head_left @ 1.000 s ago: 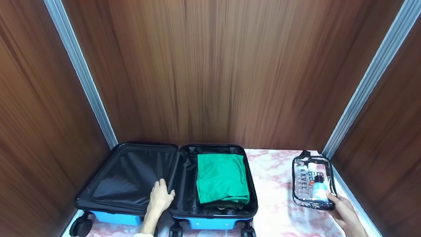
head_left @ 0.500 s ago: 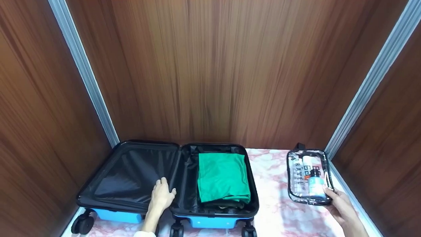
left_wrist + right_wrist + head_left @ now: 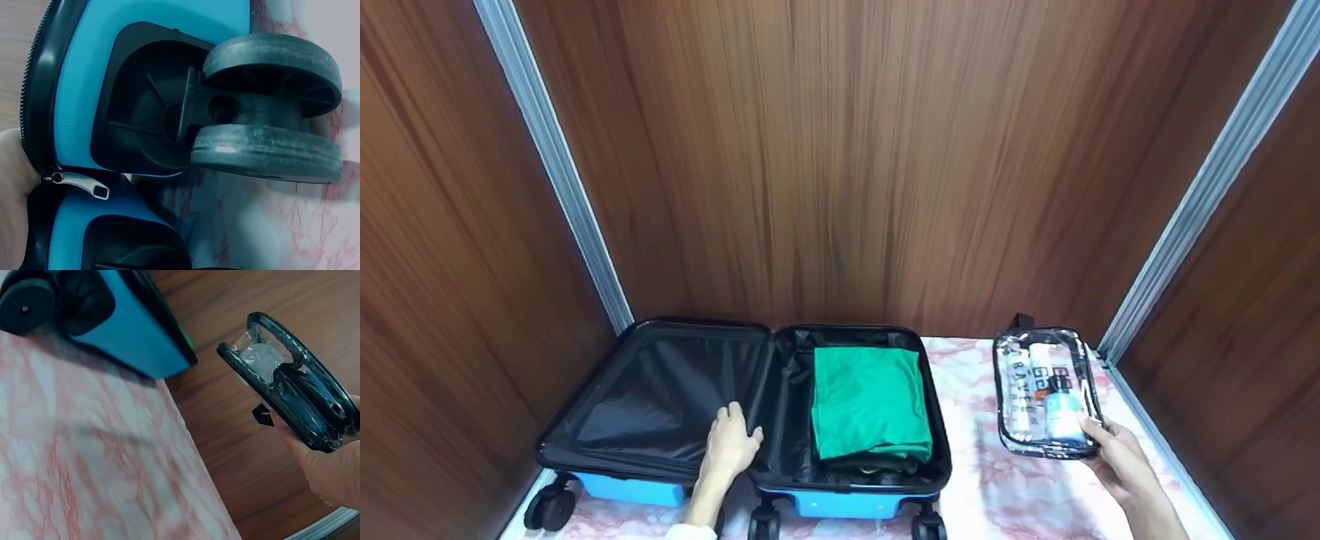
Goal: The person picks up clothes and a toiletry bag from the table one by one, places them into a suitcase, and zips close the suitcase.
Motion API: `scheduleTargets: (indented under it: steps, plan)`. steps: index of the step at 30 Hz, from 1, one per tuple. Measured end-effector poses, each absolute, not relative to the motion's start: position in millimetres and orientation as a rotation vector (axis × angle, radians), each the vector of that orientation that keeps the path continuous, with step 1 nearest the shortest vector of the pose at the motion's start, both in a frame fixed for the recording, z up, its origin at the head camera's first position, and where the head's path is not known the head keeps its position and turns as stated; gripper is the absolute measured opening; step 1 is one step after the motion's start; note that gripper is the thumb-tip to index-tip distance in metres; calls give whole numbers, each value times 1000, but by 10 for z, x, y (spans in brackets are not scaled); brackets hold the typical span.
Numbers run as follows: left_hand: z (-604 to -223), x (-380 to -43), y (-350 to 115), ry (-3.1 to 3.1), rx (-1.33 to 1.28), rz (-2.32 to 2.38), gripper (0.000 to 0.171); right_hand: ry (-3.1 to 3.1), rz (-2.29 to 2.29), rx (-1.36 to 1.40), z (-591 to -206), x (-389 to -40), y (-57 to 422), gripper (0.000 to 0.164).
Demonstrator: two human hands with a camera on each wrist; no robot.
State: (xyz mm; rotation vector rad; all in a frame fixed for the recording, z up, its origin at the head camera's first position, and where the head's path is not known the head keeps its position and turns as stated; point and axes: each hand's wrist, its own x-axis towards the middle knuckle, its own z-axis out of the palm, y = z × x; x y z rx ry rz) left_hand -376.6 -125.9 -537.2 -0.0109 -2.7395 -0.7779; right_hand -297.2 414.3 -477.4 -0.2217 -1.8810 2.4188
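My right hand (image 3: 1117, 454) grips the lower right corner of a clear toiletry bag (image 3: 1024, 390) with black piping and "TRAVEL" lettering. Through its plastic a light-blue bottle (image 3: 1063, 416) with a dark cap shows. In the right wrist view the bag (image 3: 292, 388) is seen edge-on, raised over the marble-patterned surface. My left hand (image 3: 729, 442) rests with relaxed fingers at the inner edge of the suitcase's left half (image 3: 660, 397), near the hinge side. A folded green cloth (image 3: 872, 401) lies in the right half of the open blue suitcase (image 3: 846, 504).
Wood-grain panels (image 3: 840, 165) with metal corner strips (image 3: 555, 165) close in the back and both sides. Black caster wheels (image 3: 550, 510) stick out at the suitcase's near edge. A zipper pull (image 3: 81, 183) hangs beside the left hand. Pink marble-patterned tabletop (image 3: 1012, 495) extends right of the suitcase.
My right hand has carried the toiletry bag leftward and slightly upward in the head view. The left hand stays at the suitcase, and the green cloth has not moved.
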Motion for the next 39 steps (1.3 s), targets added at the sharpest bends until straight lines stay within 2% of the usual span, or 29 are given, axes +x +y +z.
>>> scheduleTargets:
  steps: [8, 14, 27, 33, 39]
  plan:
    - [-5367, -3764, -1254, -2729, 0, -778, 54, -1902, 2391, -226, -4762, -3016, 3951, 9]
    - [-5348, -3764, -1254, -2752, -12, -783, 58, -1887, 2391, -278, -4794, -3027, 3822, 8]
    - [-5369, -3773, -1254, -2744, 1, -792, 59, -1865, 2462, -248, -4835, -3119, 3578, 22]
    - [-5364, -3771, -1248, -2734, -14, -794, 57, -1850, 2475, -242, -4839, -3161, 3441, 16]
    - [-5363, -3767, -1248, -2730, -10, -784, 56, -1846, 2513, -192, -4834, -3210, 3311, 29]
